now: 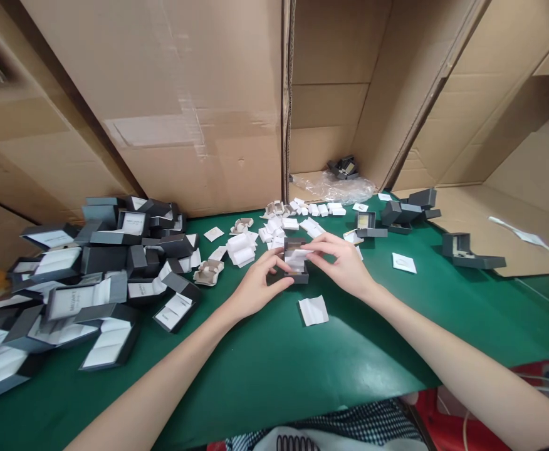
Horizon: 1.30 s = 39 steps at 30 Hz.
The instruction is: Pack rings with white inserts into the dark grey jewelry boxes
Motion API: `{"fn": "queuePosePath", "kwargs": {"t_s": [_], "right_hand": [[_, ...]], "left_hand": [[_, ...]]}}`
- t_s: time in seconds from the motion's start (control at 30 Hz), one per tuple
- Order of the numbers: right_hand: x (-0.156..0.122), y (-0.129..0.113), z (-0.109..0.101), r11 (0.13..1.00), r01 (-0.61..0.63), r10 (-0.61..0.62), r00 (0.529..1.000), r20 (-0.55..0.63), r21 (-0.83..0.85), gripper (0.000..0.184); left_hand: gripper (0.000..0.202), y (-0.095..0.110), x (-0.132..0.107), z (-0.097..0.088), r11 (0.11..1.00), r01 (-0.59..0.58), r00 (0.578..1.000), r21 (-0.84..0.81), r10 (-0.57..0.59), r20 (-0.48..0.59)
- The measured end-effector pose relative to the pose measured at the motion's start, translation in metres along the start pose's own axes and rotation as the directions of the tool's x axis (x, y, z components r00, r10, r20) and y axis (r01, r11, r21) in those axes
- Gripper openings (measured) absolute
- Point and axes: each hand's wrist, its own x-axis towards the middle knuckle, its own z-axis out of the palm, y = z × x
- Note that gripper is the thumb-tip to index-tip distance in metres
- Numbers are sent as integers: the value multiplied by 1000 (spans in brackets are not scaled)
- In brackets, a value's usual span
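Along the far edge, cardboard wall: I see big brown sheets standing behind the tabletop from the left corner to the right.
Green tabletop: it fills my view from the wall to the near edge.
Box pile: dark grey boxes with white linings, many lying open, are heaped at the left edge.
Plastic bag: clear and crumpled, it lies at the far edge, right of the middle.
Grey box cluster: a few dark boxes sit near the far right corner.
Loose white pads: these are scattered between the far edge and my hands.
Left hand: thumb and fingers are closed on the left side of the small dark box.
Right hand: thumb and forefinger pinch the white insert inside that box.
Small dark box: it is at the middle of the tabletop, open, between both hands.
Paper slip: white, it lies flat just nearer the near edge than the box.
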Motion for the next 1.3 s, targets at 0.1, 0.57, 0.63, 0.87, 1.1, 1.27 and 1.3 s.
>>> {"fn": "queuePosePath", "kwargs": {"t_s": [0.1, 0.57, 0.63, 0.87, 1.1, 1.27, 1.3], "right_hand": [[-2, 0, 2, 993, 66, -73, 995, -67, -96, 14], [1, 2, 14, 950, 143, -188, 972, -141, -277, 10], [1, 4, 15, 960, 129, -159, 982, -105, -247, 11], [3, 13, 19, 997, -57, 56, 998, -23, -45, 22], [2, 10, 21, 989, -149, 149, 989, 10, -11, 18], [2, 5, 12, 997, -63, 67, 995, 74, -43, 24], [3, 5, 7, 997, -36, 41, 997, 66, -68, 25]], "left_hand": [[18, 0, -1, 2, 999, -10, 1000, 40, 10, 20], [20, 3, -1, 4, 994, -69, 997, 87, 67, 25], [25, 5, -1, 4, 993, -75, 997, 86, 73, 28], [31, 9, -1, 2, 990, -97, 995, 100, 93, 42], [44, 12, -6, 5, 922, -173, 984, 347, 148, 97], [47, 12, -8, 7, 896, -190, 981, 401, 160, 108], [47, 12, -8, 7, 899, -184, 983, 397, 157, 99]]}}
